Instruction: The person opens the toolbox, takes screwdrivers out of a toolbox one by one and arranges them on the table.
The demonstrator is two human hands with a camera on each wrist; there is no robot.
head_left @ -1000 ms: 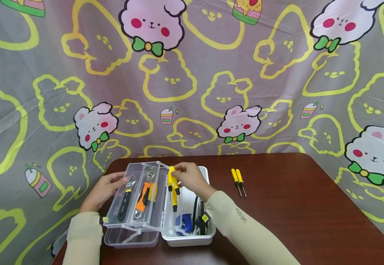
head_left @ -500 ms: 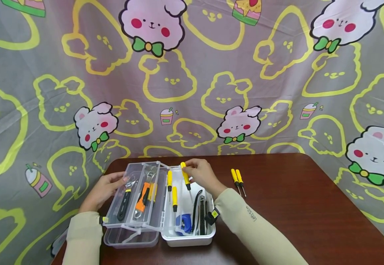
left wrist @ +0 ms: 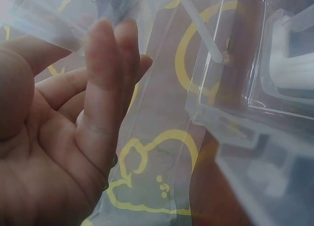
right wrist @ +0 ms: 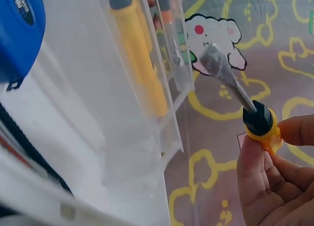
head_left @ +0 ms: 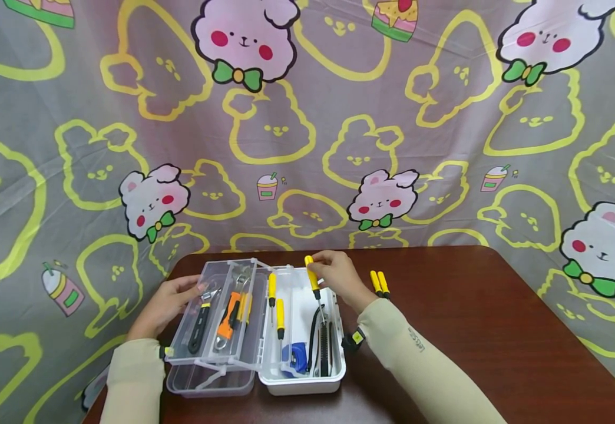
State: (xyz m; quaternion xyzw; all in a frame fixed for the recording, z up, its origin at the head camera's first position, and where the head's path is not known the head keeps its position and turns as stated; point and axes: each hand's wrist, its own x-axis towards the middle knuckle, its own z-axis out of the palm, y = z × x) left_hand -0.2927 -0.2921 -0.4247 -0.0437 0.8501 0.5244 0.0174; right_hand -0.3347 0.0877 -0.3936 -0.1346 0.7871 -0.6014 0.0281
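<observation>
My right hand pinches the yellow handle of a screwdriver above the white toolbox. In the right wrist view its flat metal blade points away from the fingers. At the left, my left hand holds the edge of the toolbox's raised clear tray between thumb and fingers. That tray contains an adjustable wrench with a black handle and an orange tool. Two more yellow-handled screwdrivers, one upper and one lower, stay at the box's left side.
A blue tape measure and a ridged black tool lie inside the white box. Two yellow screwdrivers lie on the brown table, partly behind the right forearm. A patterned cloth hangs behind the table.
My right hand has drawn the screwdriver rightward, away from the other two at the box's left side. The left hand and clear tray keep their place.
</observation>
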